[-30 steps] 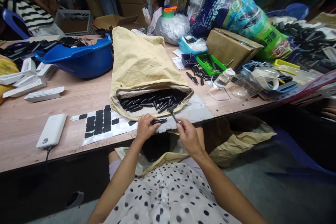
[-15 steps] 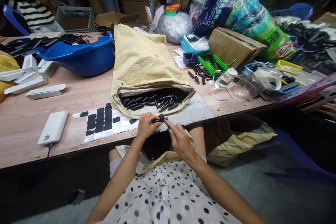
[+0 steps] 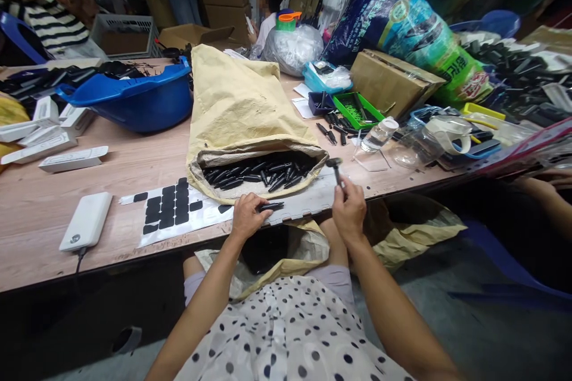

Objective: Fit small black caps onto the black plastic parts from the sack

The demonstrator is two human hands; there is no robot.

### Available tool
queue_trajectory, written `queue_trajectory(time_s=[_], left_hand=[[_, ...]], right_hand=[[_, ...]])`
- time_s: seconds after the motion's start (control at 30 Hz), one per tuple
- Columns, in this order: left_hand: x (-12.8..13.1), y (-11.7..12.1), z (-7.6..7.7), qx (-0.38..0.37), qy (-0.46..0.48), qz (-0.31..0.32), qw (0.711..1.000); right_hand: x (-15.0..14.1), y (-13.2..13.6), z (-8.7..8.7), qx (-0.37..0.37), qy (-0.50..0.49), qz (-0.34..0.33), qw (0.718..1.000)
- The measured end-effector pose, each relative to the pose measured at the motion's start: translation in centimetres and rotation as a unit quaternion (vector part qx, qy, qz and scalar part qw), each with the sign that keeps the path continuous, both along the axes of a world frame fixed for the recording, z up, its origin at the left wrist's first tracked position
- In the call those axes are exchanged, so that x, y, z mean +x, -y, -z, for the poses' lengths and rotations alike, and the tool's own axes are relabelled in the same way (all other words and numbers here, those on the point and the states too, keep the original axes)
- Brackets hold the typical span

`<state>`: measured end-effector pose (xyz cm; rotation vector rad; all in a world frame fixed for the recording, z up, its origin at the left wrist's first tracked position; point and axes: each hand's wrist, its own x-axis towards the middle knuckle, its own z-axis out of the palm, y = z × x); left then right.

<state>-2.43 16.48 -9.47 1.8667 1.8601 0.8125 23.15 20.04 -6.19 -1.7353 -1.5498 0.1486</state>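
My left hand (image 3: 247, 214) rests at the table's front edge. Its fingers are closed on a slim black pen-shaped part (image 3: 271, 206), which points to the right. My right hand (image 3: 349, 209), raised to the right of it, grips the thin handle of a small hammer (image 3: 333, 164) with a dark rounded head. Just beyond my left hand lies a yellow woven sack (image 3: 241, 101), its mouth facing me. Many similar black parts (image 3: 254, 174) show inside. A grey-white board (image 3: 308, 201) lies under the sack's front edge.
To the left are a sheet of black stickers (image 3: 167, 208), a white power bank (image 3: 86, 221) and a blue basin (image 3: 134, 101). A green tray (image 3: 357, 110) and a clear bottle (image 3: 379, 134) stand right. Another open sack (image 3: 308, 244) hangs at my lap. A person's hand shows far right.
My right hand has lifted the hammer up and to the right, away from the black part. My left hand still holds that part in nearly the same place. Another person's arm has appeared at right.
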Motion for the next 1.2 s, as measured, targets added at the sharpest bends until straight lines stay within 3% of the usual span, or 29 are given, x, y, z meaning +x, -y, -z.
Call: queue_trajectory(time_s=[0.13,0.23,0.37,0.47,0.53,0.63,0.73,0.8,0.87,0.97,1.07,1.2], left_hand=[[-0.1,-0.1,0.3,0.009,-0.008,0.001,1.000],[-0.3,-0.3,0.3,0.012,-0.008,0.006,1.000],[-0.8,1.0,-0.1,0.077,0.017,0.042,0.996],[-0.8,3.9,0.2,0.150,0.042,0.121,0.980],[-0.5,6.4,1.1,0.154,0.038,0.179,0.971],[0.4,9.5,3.2,0.064,-0.023,0.180,0.981],[1.3,10.7,4.3,-0.057,-0.093,0.175,0.979],[1.6,9.9,3.6,-0.045,-0.086,0.177,0.979],[1.2,7.7,1.9,0.041,-0.045,0.130,0.990],[-0.9,2.9,-0.9,0.123,-0.053,-0.061,0.989],[-3.8,-1.4,-2.2,0.089,-0.111,-0.189,0.972],[-6.1,-3.9,-2.0,0.013,-0.131,-0.213,0.968]], right_hand=[[1.4,-4.5,-1.2,-0.192,0.054,0.114,0.973],[0.8,-5.9,-1.1,-0.250,0.099,0.136,0.953],[0.0,-6.0,0.2,-0.218,0.150,0.133,0.955],[0.2,-6.1,1.5,-0.173,0.170,0.120,0.963],[0.4,-6.2,2.2,-0.150,0.180,0.118,0.965],[0.6,-6.4,2.7,-0.139,0.197,0.123,0.963],[0.5,-6.4,2.7,-0.138,0.207,0.123,0.961],[0.4,-6.4,2.7,-0.138,0.209,0.124,0.960],[0.3,-6.3,2.6,-0.143,0.207,0.126,0.960],[0.2,-6.3,2.6,-0.142,0.198,0.127,0.961],[0.2,-6.4,2.7,-0.131,0.191,0.122,0.965],[0.2,-6.4,2.7,-0.143,0.194,0.121,0.963]])
